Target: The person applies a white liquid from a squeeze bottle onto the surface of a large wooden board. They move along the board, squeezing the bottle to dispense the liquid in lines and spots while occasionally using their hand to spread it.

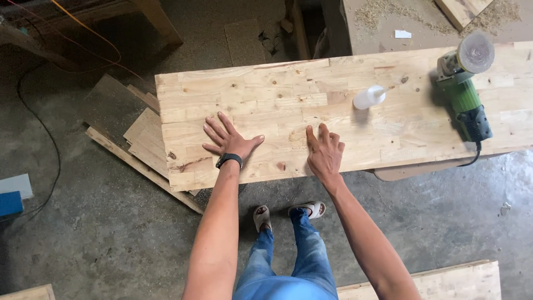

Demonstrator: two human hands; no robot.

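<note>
Both hands flat on the panel (277, 94) near its front edge: left hand (227, 139) toward the left end, right hand (325, 150) near the middle. Behind the right hand, a bottle (368, 98); at the right end, a grinder (463, 91). Under the left end, boards (141, 139) on the floor.

A long panel of jointed pale wood (277, 105) serves as the counter, lying flat and reaching out of view at the right edge. On it, towards the right end, a green angle grinder (463, 94) lies on its side with its round disc at the far end and its black cord dropping over the near edge. Left of the grinder, a small white squeeze bottle (369, 97) lies on the wood. Two bare hands rest on the near part, the left hand (229, 139) flat with fingers spread, the right hand (325, 151) beside it. Below is a grey concrete floor (111, 239), where scrap boards (139, 141) lie stacked under the panel's left end.
</note>
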